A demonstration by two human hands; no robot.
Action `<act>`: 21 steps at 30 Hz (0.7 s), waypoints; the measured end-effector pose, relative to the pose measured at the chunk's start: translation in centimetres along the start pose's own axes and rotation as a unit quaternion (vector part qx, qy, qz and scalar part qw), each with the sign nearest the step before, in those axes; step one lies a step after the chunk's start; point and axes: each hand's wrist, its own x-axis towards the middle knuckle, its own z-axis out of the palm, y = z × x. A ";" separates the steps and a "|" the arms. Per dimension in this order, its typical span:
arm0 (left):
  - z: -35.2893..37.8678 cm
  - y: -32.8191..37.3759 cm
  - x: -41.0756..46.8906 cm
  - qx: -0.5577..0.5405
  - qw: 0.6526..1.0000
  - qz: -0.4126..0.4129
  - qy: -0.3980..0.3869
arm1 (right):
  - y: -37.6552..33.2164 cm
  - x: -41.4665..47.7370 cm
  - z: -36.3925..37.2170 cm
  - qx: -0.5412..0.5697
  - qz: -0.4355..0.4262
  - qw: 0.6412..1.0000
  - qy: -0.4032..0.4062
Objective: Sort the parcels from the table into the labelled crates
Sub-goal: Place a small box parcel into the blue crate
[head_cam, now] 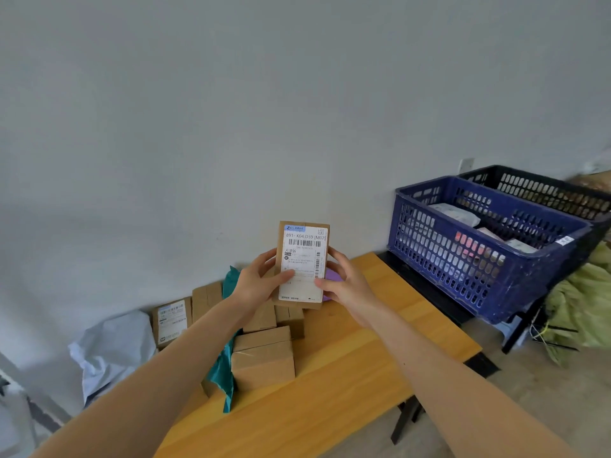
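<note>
I hold a small cardboard parcel (303,259) upright above the wooden table (347,375), its white shipping label facing me. My left hand (259,282) grips its left edge and my right hand (344,284) grips its right edge. Below it lie several brown cardboard parcels (263,361), a teal mailer bag (228,361), a purple item (332,279) partly hidden behind the held parcel, a labelled box (172,320) and a white poly bag (112,352). A blue crate (479,259) at right holds several soft parcels. A black crate (545,190) stands behind it.
The crates rest on a black stand (426,289) to the right of the table. Yellow-green sacks (582,312) lie on the floor at far right. A plain grey wall runs behind the table.
</note>
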 end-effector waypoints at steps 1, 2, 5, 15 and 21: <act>0.5 0.0 0.1 -0.002 1.000 -0.003 -0.007 | 0.1 -0.1 -0.4 0.002 0.001 1.000 0.003; 0.9 -0.1 0.2 -0.004 1.000 -0.005 -0.014 | 0.2 -0.3 -0.7 0.003 0.002 1.000 0.004; 2.4 -0.2 0.6 0.001 0.999 -0.011 -0.037 | 0.6 -1.0 -1.9 0.005 0.005 1.000 0.022; 13.1 0.5 0.1 0.008 0.993 -0.012 -0.117 | 0.5 -6.5 -11.1 0.007 0.020 0.993 0.117; 21.6 1.3 -1.8 0.018 0.988 -0.007 -0.151 | 0.7 -10.3 -19.2 0.008 0.017 0.991 0.132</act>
